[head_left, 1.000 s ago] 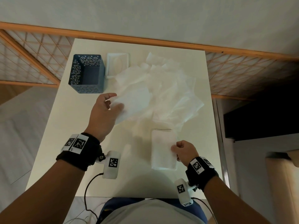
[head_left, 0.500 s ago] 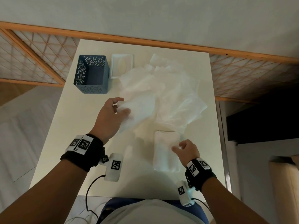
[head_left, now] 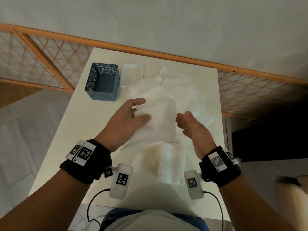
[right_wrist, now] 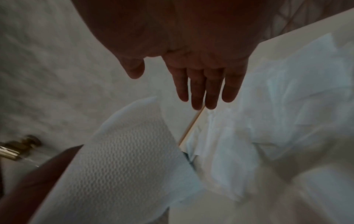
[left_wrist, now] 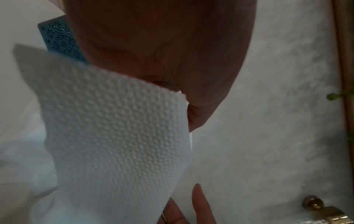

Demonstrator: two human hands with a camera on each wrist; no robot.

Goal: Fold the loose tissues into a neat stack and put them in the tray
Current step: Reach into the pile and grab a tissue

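Observation:
My left hand (head_left: pixel 141 110) pinches one loose embossed tissue (head_left: pixel 160 120) at its left edge and holds it above the table; in the left wrist view the tissue (left_wrist: pixel 114 136) hangs from the fingers. My right hand (head_left: pixel 182 117) is open at the sheet's right edge, with its straight fingers (right_wrist: pixel 201 86) reaching toward the tissue (right_wrist: pixel 124 163) and holding nothing. A folded stack (head_left: pixel 172 164) lies on the table below both hands. The pile of loose tissues (head_left: pixel 180 90) spreads behind. The white tray (head_left: pixel 132 75) sits at the back.
A blue perforated bin (head_left: pixel 103 82) stands left of the white tray. The white table (head_left: pixel 86 124) ends close to my body, and a wooden lattice rail (head_left: pixel 50 64) runs behind and beside it. Bare tabletop shows at the left.
My right hand left the folded stack and rose to the held tissue's right edge. My left hand lifted the tissue off the pile and brought it toward the middle.

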